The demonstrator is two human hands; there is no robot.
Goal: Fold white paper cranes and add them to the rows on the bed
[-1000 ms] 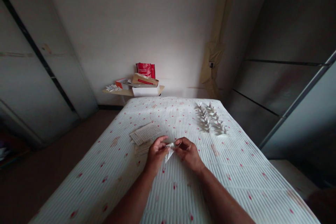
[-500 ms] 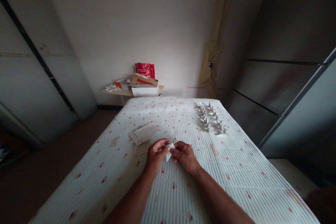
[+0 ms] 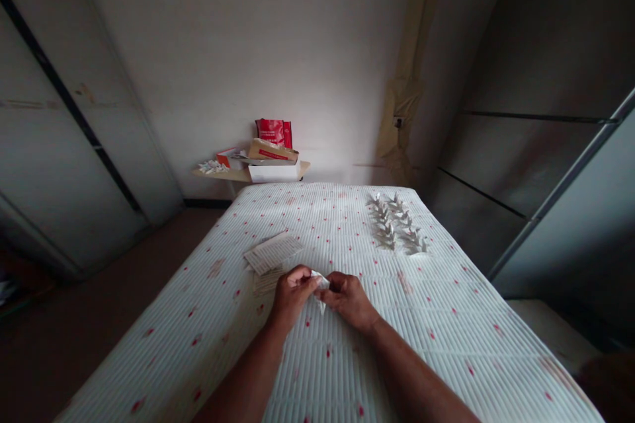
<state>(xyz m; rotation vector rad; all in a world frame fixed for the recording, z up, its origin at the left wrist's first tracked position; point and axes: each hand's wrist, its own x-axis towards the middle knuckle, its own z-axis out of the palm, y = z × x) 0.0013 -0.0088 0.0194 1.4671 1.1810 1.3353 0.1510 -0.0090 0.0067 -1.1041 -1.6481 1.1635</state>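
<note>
- Left hand (image 3: 292, 296): grip pinching the upper left of a small piece of folded paper (image 3: 322, 281), thumb on the near side.
- Right hand (image 3: 351, 299): fingers curled, grip pinching the same paper from its right; exact finger contact partly hidden.
- Folded paper: between the two hands, above the middle of the striped, red-spotted cover (image 3: 327, 383); a narrow point hangs down toward the wearer.
- Printed sheets (image 3: 272, 251): overlapping at angles on the cover, just beyond and left of the left hand.
- Folded paper figures (image 3: 397, 225): pale, pointed, in two close rows toward the far right of the cover, well apart from the hands.
- Beyond the cover's far edge, by the wall: small surface (image 3: 237, 176) bearing a white box (image 3: 274, 174), with a red bag (image 3: 270, 132) behind it.
</note>
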